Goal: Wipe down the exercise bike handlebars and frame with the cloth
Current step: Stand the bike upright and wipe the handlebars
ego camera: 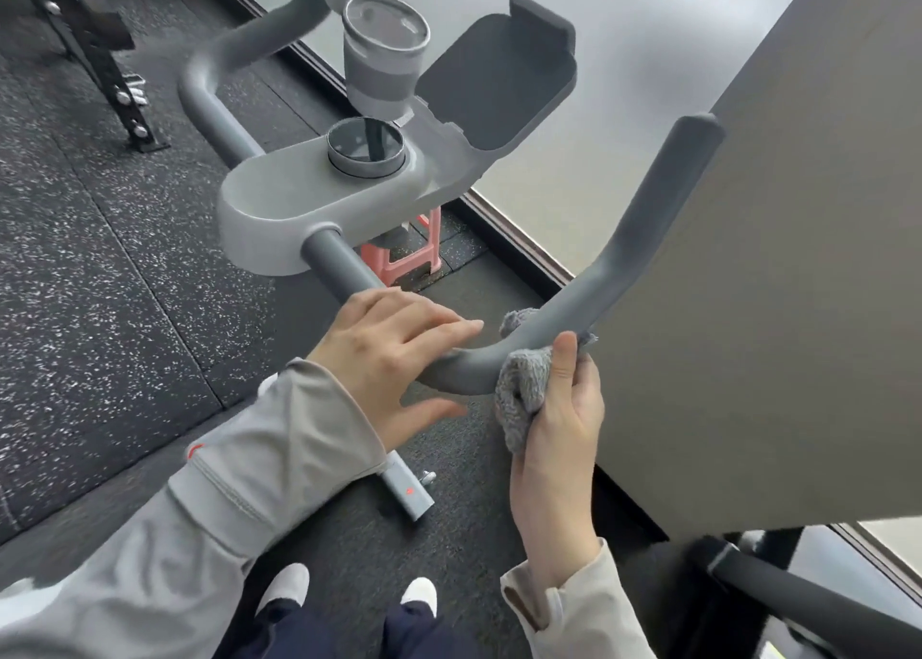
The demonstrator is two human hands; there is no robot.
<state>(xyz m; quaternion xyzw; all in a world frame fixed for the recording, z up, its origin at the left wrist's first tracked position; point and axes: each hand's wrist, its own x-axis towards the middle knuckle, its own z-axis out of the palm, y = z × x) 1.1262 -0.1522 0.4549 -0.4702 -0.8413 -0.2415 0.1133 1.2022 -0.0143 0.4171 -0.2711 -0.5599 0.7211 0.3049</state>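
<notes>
Head view: the right hand [559, 424] clenches the grey cloth [524, 394], wrapped round the handlebar [623, 259] at its bend; the bar's long axis climbs up and right from the grip, so the right hand is nearer; the left hand [394, 359] rests on the bar with straight fingers, just beside; no legible writing or brand anywhere.
</notes>
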